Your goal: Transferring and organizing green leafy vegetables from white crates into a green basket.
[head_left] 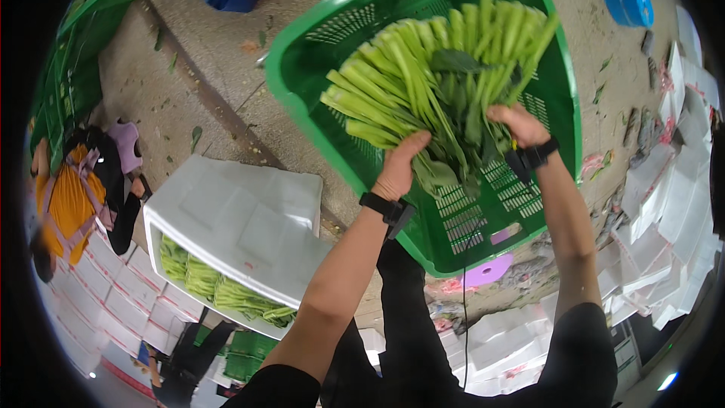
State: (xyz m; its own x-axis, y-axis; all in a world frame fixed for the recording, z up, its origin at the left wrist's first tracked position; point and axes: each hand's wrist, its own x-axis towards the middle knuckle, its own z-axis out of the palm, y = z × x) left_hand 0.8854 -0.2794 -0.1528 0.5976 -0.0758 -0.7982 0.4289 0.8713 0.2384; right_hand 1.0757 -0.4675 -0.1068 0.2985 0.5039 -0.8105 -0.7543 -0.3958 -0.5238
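Green plastic forms the open crate (288,91) in front of you, and the leafy stalks (400,68) lie fanned out within its rim, cut ends pointing away from you, dark leaves toward you. You cannot tell from this angle whether they rest on its bottom. Your left hand (404,166) is partly closed on the leafy end at the left, thumb on top, the other fingers mostly hidden. Your right hand (522,127) is curled closed around the leaves and lower stalks at the right. Left of your forearm sits a white foam box (234,189) with more greens (226,287) showing inside. Beyond it, at the far left, is a person in orange (75,200). A blue bucket (627,0) stands on the floor (226,91) at upper right.
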